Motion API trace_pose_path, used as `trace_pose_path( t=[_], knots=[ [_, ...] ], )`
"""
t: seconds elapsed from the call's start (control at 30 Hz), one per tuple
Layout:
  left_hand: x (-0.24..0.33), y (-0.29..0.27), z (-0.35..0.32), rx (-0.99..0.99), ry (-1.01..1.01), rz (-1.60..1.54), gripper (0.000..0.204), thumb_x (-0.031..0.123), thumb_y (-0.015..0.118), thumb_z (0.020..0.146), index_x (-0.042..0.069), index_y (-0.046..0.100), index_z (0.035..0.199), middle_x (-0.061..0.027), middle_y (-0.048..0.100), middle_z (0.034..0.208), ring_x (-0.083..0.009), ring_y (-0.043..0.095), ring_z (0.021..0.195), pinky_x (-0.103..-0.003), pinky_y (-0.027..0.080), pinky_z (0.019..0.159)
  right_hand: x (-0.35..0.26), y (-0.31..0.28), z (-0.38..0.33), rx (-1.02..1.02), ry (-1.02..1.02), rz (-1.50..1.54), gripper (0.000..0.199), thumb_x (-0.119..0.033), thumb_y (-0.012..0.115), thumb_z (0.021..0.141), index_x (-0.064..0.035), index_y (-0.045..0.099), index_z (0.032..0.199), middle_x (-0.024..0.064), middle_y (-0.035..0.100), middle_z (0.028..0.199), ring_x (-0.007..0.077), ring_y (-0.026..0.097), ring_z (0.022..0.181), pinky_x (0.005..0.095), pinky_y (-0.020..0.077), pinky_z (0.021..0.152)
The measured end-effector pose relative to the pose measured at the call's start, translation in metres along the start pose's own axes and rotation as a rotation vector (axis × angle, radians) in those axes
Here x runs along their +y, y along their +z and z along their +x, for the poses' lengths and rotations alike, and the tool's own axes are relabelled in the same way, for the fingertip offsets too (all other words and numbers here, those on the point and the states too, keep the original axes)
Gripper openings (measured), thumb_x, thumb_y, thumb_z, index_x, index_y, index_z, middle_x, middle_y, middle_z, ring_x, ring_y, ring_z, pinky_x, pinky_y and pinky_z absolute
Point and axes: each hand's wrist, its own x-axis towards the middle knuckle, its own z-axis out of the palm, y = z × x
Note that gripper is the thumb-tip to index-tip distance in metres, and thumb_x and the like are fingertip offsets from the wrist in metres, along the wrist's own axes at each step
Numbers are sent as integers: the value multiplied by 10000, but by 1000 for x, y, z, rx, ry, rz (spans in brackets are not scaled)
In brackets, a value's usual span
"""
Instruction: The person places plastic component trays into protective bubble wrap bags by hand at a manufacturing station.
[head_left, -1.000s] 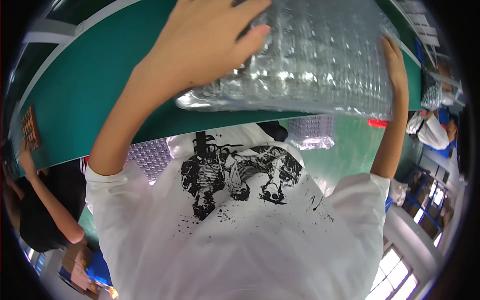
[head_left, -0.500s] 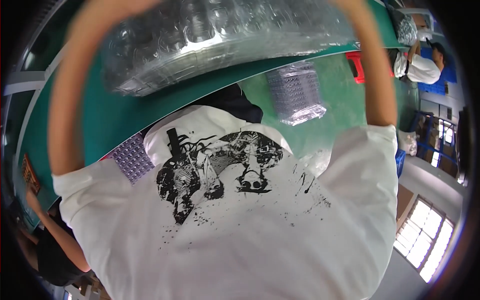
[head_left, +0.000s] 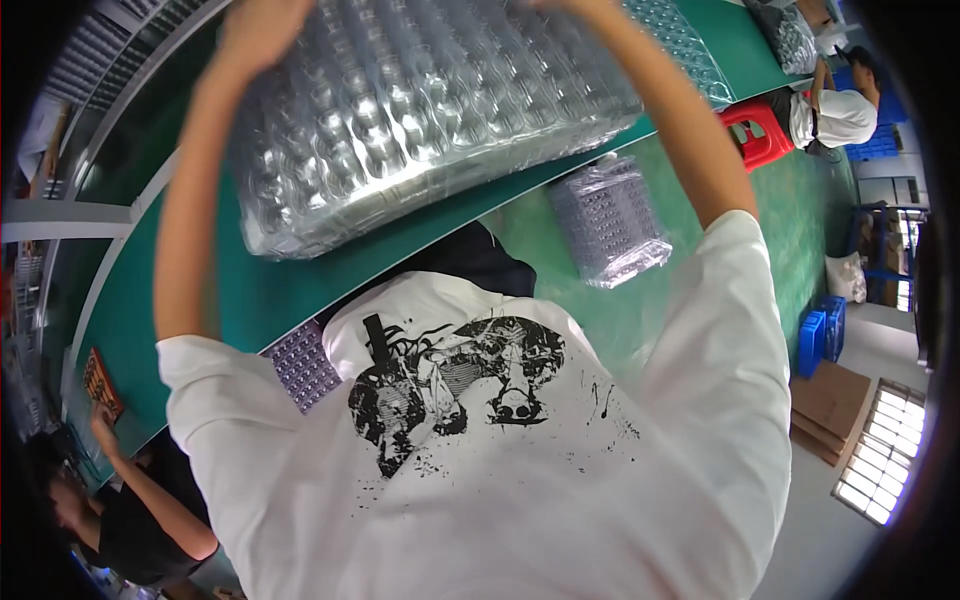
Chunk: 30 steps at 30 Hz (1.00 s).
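Observation:
A large stack of clear plastic trays (head_left: 400, 130) with rows of round cups, wrapped in shiny film, lies on the green table before me. My left hand (head_left: 266, 32) is at its upper left side, blurred, with the fingertips cut off by the picture's top edge. Over the stack's far right part reaches my right hand (head_left: 572, 6), of which only a sliver shows at the top edge. Whether either hand grips the stack or only touches it, I cannot tell.
More clear trays (head_left: 685, 50) lie behind on the green table (head_left: 130, 330). Below stands a film-wrapped tray bundle (head_left: 612, 220) on the floor, with purplish trays (head_left: 303, 365) by my left side. A red stool (head_left: 757, 138) and a co-worker (head_left: 843, 112) are at right, another person (head_left: 150, 500) at left.
The view has shifted, and more of the stack's top now shows. My arms stand closer together, and both hands have come partly into view at the top edge.

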Motion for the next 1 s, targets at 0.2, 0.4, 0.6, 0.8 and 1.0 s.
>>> trace_pose_path(
  t=[0.2,0.4,0.6,0.8,1.0],
  knots=[
    [23,-19,23,-340,-320,259,580,541,355,931,147,472,1339,-114,467,1373,-291,389,1304,-436,268,1073,-4,-68,27,-359,29,235,831,-638,307,888,44,378,1356,261,331,1422,363,260,1361,488,204,1104],
    [10,-76,57,-98,-376,-98,442,319,407,959,-44,534,1176,-179,595,1167,-324,571,1057,-373,429,928,-4,-105,120,-65,-175,175,789,-595,315,899,117,547,1150,326,503,1228,415,473,1188,434,357,1011],
    [10,-21,12,-260,-592,-73,589,515,314,924,45,628,1089,-211,594,1151,-411,513,1119,-477,391,966,-7,-11,71,-186,57,244,793,-631,293,893,67,589,1125,266,515,1253,410,477,1186,460,355,1017],
    [1,-22,21,-188,-444,-52,411,399,429,937,35,622,933,-210,636,912,-410,585,934,-430,458,781,-42,-24,108,-20,-148,315,637,-533,352,915,27,629,1040,276,578,1127,399,523,1114,449,409,949],
    [48,-12,17,82,-430,-211,337,364,451,897,90,647,910,-215,645,875,-433,593,870,-494,477,781,-76,33,55,523,-379,113,446,-372,406,923,-6,660,904,241,639,933,388,612,893,463,475,795]
  ],
)
